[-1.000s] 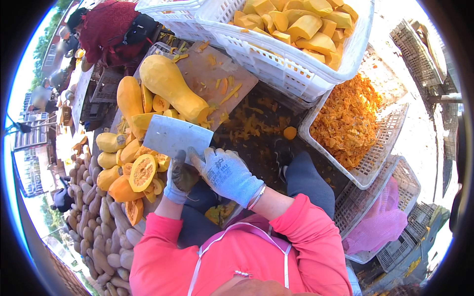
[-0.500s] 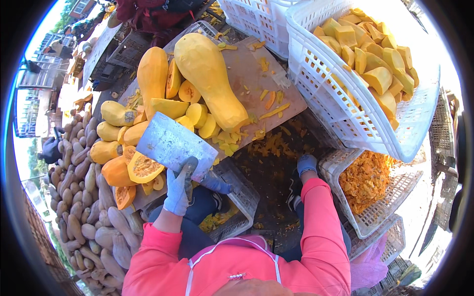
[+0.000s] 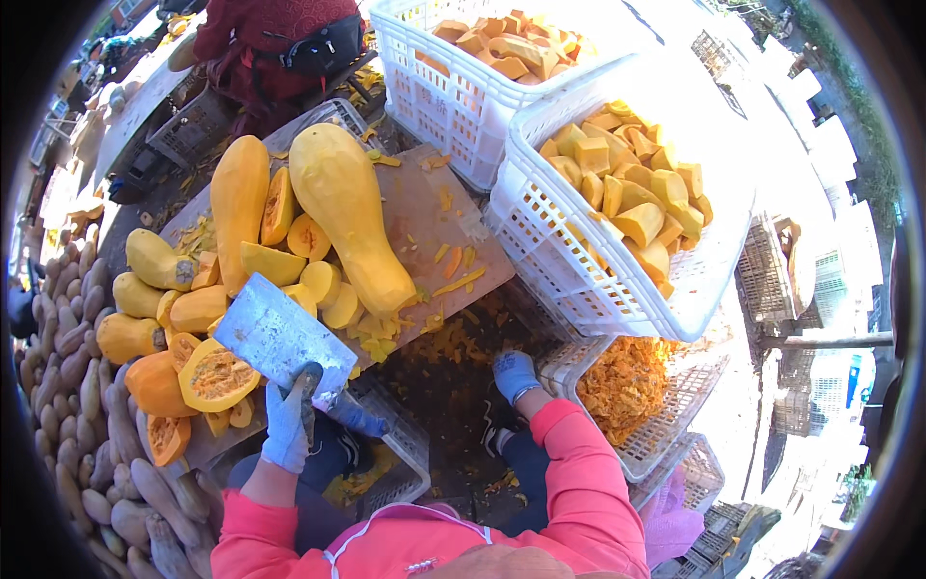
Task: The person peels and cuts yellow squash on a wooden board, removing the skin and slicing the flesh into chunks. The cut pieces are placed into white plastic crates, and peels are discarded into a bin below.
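Observation:
My left hand (image 3: 289, 425), in a light blue glove, grips the handle of a broad steel cleaver (image 3: 280, 338), whose blade lies flat over cut squash pieces at the near edge of a wooden board (image 3: 424, 212). A large peeled squash (image 3: 347, 222) lies on the board with a second peeled one (image 3: 239, 207) to its left. A halved squash with seeds (image 3: 217, 376) sits just left of the blade. My right hand (image 3: 514, 374), in a blue glove, hangs low over the scrap-strewn ground beside a crate of seed pulp (image 3: 627, 381). Its fingers are hidden.
Two white crates hold squash chunks, one at the right (image 3: 540, 241) and one at the back (image 3: 424, 87). Whole tan squashes (image 3: 87, 386) are piled along the left. A person in dark red (image 3: 280, 39) sits beyond the board. Empty crates stand at the right (image 3: 772, 270).
My right hand has left the cleaver and dropped to the right, toward the ground by the pulp crate. My left hand still holds the cleaver. The view has swung toward the crates.

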Tool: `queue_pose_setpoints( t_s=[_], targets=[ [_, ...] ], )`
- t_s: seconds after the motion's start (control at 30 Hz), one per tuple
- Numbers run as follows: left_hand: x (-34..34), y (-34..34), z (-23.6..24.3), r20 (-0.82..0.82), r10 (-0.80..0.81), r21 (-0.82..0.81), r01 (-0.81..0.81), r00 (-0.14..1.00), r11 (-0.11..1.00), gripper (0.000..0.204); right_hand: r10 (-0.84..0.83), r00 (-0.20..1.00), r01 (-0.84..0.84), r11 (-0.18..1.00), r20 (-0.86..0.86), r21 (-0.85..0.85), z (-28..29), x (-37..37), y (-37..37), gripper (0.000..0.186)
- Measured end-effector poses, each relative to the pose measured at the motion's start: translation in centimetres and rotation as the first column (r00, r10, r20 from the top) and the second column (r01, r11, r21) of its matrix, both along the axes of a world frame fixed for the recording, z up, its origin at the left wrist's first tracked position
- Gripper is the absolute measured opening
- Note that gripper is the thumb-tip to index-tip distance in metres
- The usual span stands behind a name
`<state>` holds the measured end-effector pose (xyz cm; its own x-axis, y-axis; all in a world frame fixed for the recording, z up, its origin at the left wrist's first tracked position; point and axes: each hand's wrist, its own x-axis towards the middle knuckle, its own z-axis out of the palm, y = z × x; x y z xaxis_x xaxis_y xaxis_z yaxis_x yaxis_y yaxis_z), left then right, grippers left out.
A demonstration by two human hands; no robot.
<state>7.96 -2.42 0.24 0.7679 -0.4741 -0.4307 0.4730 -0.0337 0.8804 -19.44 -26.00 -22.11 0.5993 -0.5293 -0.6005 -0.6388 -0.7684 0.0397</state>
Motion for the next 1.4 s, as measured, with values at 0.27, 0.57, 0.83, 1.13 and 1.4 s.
queue_pose_setpoints(
  t_s=[0.27,0.57,0.83,1.13,1.4],
  targets=[
    [-0.5,-2.1,-0.5,-0.083,0.013,-0.177,-0.027,0.997,0.984,0.027,0.643,0.221,-0.290,0.761,0.733,-0.580,32.2,3.1,-1.0,0.047],
    [-0.6,-3.6,-3.6,-0.134,-0.121,-0.299,0.076,0.984,0.951,0.027,0.358,0.496,0.644,0.459,0.791,-0.612,49.9,1.5,-26.2,0.044],
    [-4.5,-3.4,-0.6,-0.217,-0.185,-0.233,0.134,0.958,0.963,0.028,-0.126,0.577,-0.026,0.985,0.807,0.172,34.5,4.9,6.6,0.072],
    [-9.0,-4.2,-1.3,-0.375,-0.305,-0.174,0.256,0.876,0.951,0.024,-0.066,0.797,0.027,0.997,0.600,0.073,25.6,6.9,13.6,0.069],
    [-4.6,-6.5,-1.7,-0.174,-0.496,-0.236,0.453,0.851,0.860,0.067,-0.546,0.410,0.269,0.838,0.730,0.475,22.5,6.6,2.8,0.032]
  ],
)
